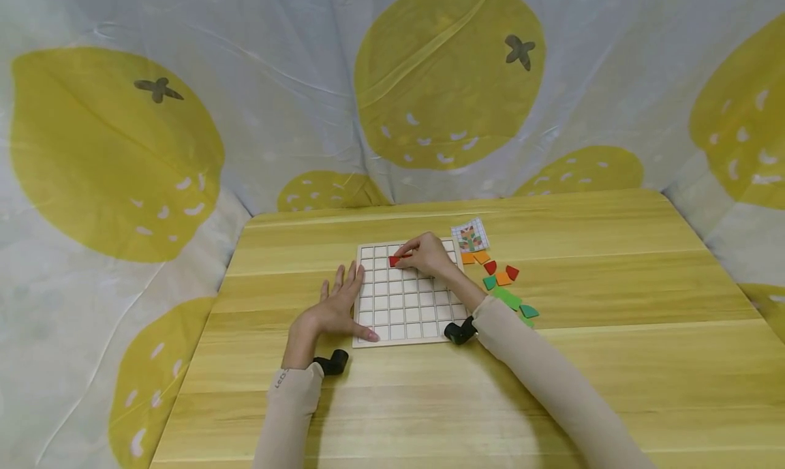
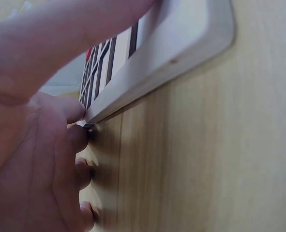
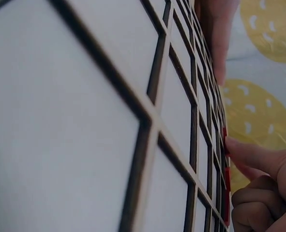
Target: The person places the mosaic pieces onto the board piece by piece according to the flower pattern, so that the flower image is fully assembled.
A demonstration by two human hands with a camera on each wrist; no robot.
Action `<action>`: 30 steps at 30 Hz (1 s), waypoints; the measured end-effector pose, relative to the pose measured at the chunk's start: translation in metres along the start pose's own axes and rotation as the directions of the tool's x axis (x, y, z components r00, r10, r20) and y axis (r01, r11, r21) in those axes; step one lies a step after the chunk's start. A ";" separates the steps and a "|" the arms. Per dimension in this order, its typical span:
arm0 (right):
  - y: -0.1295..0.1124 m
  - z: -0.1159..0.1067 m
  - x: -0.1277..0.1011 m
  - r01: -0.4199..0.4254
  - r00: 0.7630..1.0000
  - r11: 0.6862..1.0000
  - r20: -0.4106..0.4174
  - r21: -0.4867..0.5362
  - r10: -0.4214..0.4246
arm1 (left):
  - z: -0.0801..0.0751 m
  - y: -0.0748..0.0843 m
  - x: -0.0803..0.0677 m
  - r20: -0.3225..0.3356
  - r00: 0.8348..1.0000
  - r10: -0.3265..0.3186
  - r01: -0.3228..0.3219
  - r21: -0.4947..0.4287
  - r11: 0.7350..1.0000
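Smooth wooden table (image 1: 429, 401) bears gridded board (image 1: 407, 319).

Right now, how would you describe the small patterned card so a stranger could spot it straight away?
Start at the white grid board in the middle of the wooden table. Just off its far right corner lies the patterned card, beyond the loose coloured pieces. Unlike those plain pieces, it is a pale checked square with a small multicoloured picture.

Two arms in long, close-fitting beige sleeves — cuffs ending at the wrists. Left sleeve (image 1: 288, 407): small dark lettering printed near the cuff, too small to read. Right sleeve (image 1: 540, 373): plain. Each wrist carries a small black camera unit, the left one (image 1: 332, 362) and the right one (image 1: 460, 331) — rounded, matte. Hands bare.
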State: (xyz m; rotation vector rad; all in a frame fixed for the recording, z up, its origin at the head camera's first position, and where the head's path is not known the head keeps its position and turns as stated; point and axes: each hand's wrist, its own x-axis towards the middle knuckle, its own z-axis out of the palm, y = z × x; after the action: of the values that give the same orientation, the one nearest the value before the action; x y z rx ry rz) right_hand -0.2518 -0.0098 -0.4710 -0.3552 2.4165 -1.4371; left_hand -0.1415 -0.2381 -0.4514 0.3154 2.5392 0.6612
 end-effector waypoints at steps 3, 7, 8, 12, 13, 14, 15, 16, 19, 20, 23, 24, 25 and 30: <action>0.000 0.003 0.003 -0.002 1.000 1.000 0.001 -0.002 0.002 | 0.000 -0.001 0.000 -0.006 1.000 0.000 0.000 0.001 1.000; -0.002 0.005 0.003 -0.021 1.000 1.000 -0.001 -0.001 0.021 | -0.001 -0.001 -0.001 -0.004 1.000 0.002 -0.002 -0.001 1.000; -0.002 0.005 0.003 -0.021 1.000 1.000 0.002 0.001 0.021 | -0.001 -0.001 -0.002 -0.004 1.000 0.004 -0.004 -0.004 1.000; -0.003 0.000 0.001 -0.001 0.999 1.000 0.047 -0.011 0.002 | -0.001 -0.001 -0.003 0.004 1.000 0.003 -0.003 -0.005 1.000; -0.002 -0.002 0.001 0.008 0.998 1.000 0.060 -0.008 -0.007 | -0.001 -0.001 -0.003 0.005 1.000 0.003 -0.003 -0.004 1.000; -0.002 -0.005 0.000 0.018 0.997 1.000 0.076 -0.004 -0.017 | 0.000 0.000 -0.003 0.006 1.000 0.002 -0.002 -0.004 1.000; -0.002 -0.009 -0.001 0.027 0.995 1.000 0.093 0.005 -0.027 | 0.000 0.000 -0.002 0.008 1.000 -0.002 0.002 -0.002 1.000; -0.002 -0.015 -0.002 0.032 0.994 0.999 0.103 0.015 -0.033 | 0.000 0.001 -0.001 0.010 1.000 -0.003 0.003 0.000 1.000; -0.001 -0.036 -0.007 0.050 0.992 0.998 0.110 0.045 -0.054 | 0.002 0.002 0.002 0.007 1.000 0.001 -0.001 -0.003 1.000; -0.001 -0.045 -0.012 0.058 0.992 0.998 0.109 0.039 -0.062 | 0.002 0.002 0.003 0.007 1.000 0.004 -0.003 -0.007 1.000; 0.004 -0.072 -0.029 0.083 0.994 0.997 0.072 0.003 -0.083 | 0.003 0.001 0.007 0.007 1.000 0.012 -0.012 -0.016 1.000; 0.008 -0.080 -0.037 0.085 0.995 0.996 0.060 -0.011 -0.085 | 0.003 0.001 0.007 0.007 1.000 0.015 -0.015 -0.016 1.000; 0.012 -0.087 -0.045 0.083 0.995 0.996 0.049 -0.026 -0.082 | 0.003 0.000 0.008 0.008 1.000 0.013 -0.013 -0.010 1.000; 0.038 -0.113 -0.078 0.053 0.999 0.995 0.000 -0.088 -0.053 | 0.000 -0.006 0.006 -0.003 1.000 0.000 0.000 0.003 1.000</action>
State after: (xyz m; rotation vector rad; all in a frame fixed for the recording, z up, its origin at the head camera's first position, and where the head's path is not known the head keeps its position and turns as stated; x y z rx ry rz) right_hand -0.2250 0.1278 -0.4434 -0.4412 2.4958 -1.3554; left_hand -0.1470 -0.2411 -0.4565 0.3155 2.5432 0.6583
